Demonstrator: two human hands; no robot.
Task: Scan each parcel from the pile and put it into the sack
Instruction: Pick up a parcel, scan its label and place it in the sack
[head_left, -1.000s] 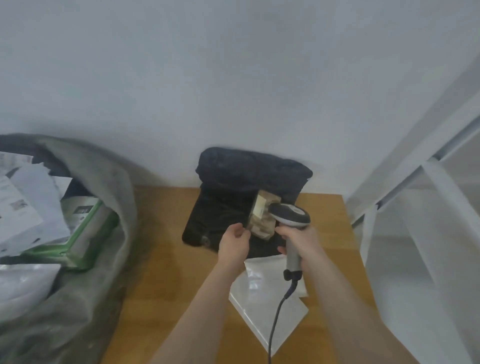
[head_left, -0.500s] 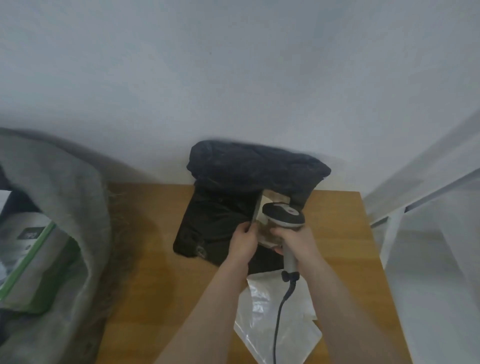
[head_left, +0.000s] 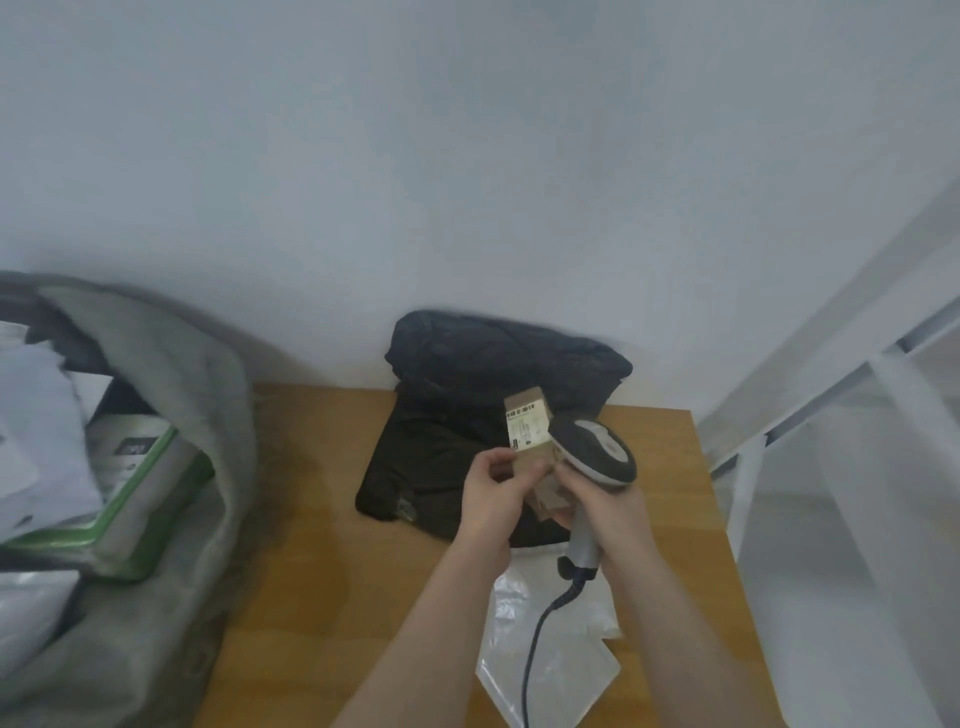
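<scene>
Both forearms bare, no sleeves; left hand (head_left: 491, 501), right hand (head_left: 610, 514) ungloved.

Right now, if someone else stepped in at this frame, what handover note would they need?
Left hand holds the small cardboard parcel upright, label toward the camera.
Right hand grips the scanner, head right beside the parcel.
Black bagged parcels and a clear plastic bag lie on the table.
Sack, at left, already holds several parcels.
Left: confirm the scan, put this parcel in the sack, then do the rest.
</scene>
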